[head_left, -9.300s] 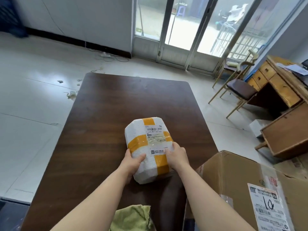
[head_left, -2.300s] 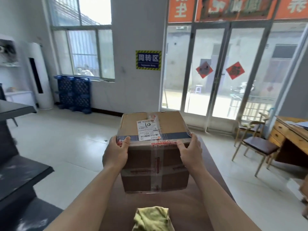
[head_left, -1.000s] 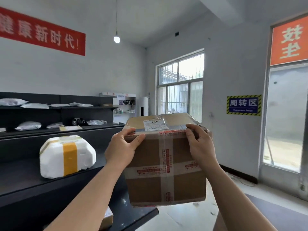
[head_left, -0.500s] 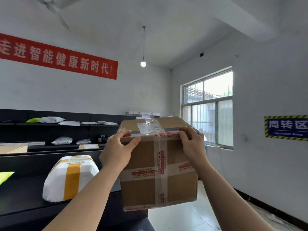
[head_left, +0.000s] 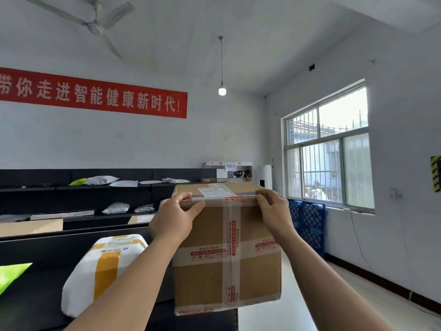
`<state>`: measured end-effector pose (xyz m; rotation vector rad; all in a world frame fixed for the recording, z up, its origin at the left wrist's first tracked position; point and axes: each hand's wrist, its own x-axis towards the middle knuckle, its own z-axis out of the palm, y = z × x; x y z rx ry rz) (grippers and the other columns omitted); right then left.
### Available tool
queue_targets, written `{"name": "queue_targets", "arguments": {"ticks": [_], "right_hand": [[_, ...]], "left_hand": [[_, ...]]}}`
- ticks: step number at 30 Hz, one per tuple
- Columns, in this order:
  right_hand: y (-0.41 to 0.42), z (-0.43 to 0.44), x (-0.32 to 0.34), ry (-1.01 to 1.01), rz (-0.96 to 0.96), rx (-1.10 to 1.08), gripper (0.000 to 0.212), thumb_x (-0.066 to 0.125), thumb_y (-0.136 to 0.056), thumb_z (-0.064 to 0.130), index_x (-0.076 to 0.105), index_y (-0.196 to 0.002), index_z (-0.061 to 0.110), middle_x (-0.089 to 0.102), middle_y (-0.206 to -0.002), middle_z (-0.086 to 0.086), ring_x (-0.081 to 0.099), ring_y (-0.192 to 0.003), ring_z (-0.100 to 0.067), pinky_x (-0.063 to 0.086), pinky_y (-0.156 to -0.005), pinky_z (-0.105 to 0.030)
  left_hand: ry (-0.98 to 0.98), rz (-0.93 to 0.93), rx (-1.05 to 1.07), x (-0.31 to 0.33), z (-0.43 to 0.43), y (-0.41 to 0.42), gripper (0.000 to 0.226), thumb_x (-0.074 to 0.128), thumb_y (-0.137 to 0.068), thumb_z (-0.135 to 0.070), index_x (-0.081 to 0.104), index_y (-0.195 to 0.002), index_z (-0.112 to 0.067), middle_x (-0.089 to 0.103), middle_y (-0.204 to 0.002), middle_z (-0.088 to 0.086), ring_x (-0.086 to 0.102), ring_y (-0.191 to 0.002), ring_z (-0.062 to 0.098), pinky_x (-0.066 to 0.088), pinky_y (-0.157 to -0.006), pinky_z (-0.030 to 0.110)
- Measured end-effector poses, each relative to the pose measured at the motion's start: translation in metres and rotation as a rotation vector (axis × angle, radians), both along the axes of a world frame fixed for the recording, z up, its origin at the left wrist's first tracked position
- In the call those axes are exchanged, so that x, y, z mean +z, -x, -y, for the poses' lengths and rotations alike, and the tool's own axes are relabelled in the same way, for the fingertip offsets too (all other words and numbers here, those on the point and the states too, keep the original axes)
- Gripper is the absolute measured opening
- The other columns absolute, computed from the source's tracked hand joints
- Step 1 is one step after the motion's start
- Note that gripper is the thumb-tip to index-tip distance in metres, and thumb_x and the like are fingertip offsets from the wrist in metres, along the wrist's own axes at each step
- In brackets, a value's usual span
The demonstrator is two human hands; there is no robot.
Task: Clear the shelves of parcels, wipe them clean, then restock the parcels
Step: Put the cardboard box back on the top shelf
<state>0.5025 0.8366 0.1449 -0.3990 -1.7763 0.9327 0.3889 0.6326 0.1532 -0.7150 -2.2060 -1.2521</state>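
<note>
Cardboard box [head_left: 226,254] being held up in both hands at the end of the near black shelf [head_left: 35,297].

Gripping its top near edge: left hand [head_left: 174,218] curling over the left corner with the thumb pressing on the taped front, right hand [head_left: 274,216] curling over the right corner. Crossing the front, clear tape with red print; lying on top, a white label [head_left: 214,191]. Lower edge hanging just in front of the shelf end, resting or not, cannot tell. Lying on that shelf just left of the box, a white foam parcel [head_left: 102,271] banded in yellow tape, and at the picture's left edge a bright green bag [head_left: 12,275]. Further back, flat cartons [head_left: 31,227] and grey mailer bags [head_left: 101,180] lying along the far shelves [head_left: 47,199]. Beyond, blue crates [head_left: 307,223] standing under a barred window [head_left: 329,149], a red banner [head_left: 95,95] stretching along the wall, a lit bulb [head_left: 222,91] and a ceiling fan [head_left: 95,25] hanging overhead.
</note>
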Motion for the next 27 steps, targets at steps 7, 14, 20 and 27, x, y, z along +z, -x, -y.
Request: {"name": "queue_targets", "arguments": {"ticks": [7,14,20,27], "right_hand": [[0.041,-0.035,0.004,0.023,0.044,0.000,0.023,0.049,-0.098,0.037,0.062,-0.116,0.032,0.051,-0.126,-0.003,0.047,-0.118,-0.023,0.042,-0.103,-0.049],[0.082,-0.055,0.004,0.010,0.056,-0.008,0.025,0.047,-0.098,0.038,0.061,-0.118,0.031,0.047,-0.124,-0.001,0.036,-0.115,-0.016,0.037,-0.102,-0.040],[0.112,-0.073,0.003,0.002,0.081,-0.024,0.024,0.045,-0.099,0.042,0.059,-0.117,0.036,0.036,-0.135,-0.004,0.035,-0.111,-0.015,0.036,-0.103,-0.041],[0.127,-0.082,0.003,-0.017,0.138,-0.056,0.022,0.038,-0.100,0.044,0.054,-0.115,0.042,0.028,-0.135,-0.002,0.036,-0.121,-0.025,0.031,-0.109,-0.050]], "left_hand": [[0.066,-0.014,0.007,0.002,-0.032,0.037,0.051,0.054,-0.081,-0.068,0.049,-0.127,-0.045,0.055,-0.127,-0.001,0.058,-0.102,0.021,0.045,-0.066,0.029],[0.131,-0.037,0.030,0.001,-0.048,0.073,0.051,0.056,-0.084,-0.062,0.044,-0.129,-0.043,0.054,-0.124,0.000,0.058,-0.099,0.020,0.046,-0.066,0.029],[0.142,-0.050,0.064,-0.002,-0.067,0.098,0.050,0.054,-0.084,-0.064,0.043,-0.129,-0.044,0.053,-0.128,0.001,0.059,-0.102,0.022,0.051,-0.071,0.034],[0.144,-0.018,0.073,0.001,-0.083,0.111,0.052,0.055,-0.083,-0.064,0.042,-0.129,-0.044,0.051,-0.129,0.004,0.059,-0.101,0.024,0.050,-0.072,0.035]]}}
